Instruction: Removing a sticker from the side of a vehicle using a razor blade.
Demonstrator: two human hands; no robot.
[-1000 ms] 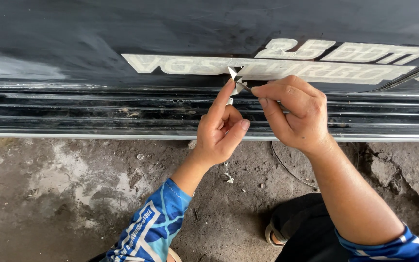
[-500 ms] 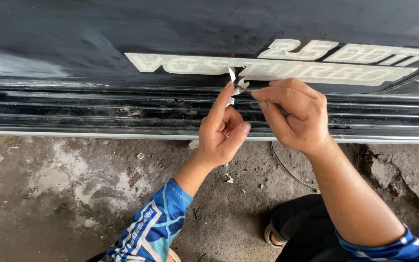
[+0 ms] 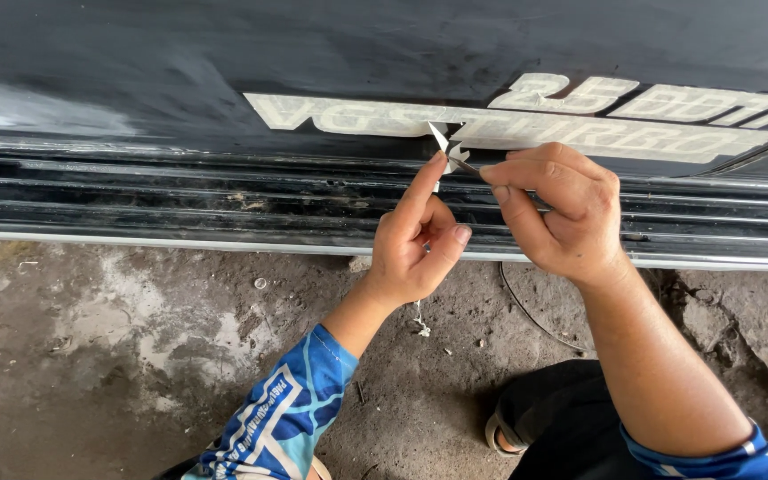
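Pinched between thumb and fingers of the right hand [image 3: 555, 206] is a thin blade [image 3: 462, 164], its long axis pointing left at a peeled sticker flap [image 3: 444, 144]. One left hand [image 3: 420, 238], forefinger raised and other fingers curled, touches that flap. Long pale decal [image 3: 526, 124] runs sideways along the black car panel [image 3: 135, 71], above ribbed trim [image 3: 180, 196]; nothing covers it.

Black car panel [image 3: 135, 62], cream lettering decal [image 3: 384, 117], blue-white patterned sleeve [image 3: 286, 413], grey floor [image 3: 91, 356]

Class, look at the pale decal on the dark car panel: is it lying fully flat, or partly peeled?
Partly peeled. A torn flap of the decal curls off the panel between the left hand and right hand; elsewhere it lies flat.
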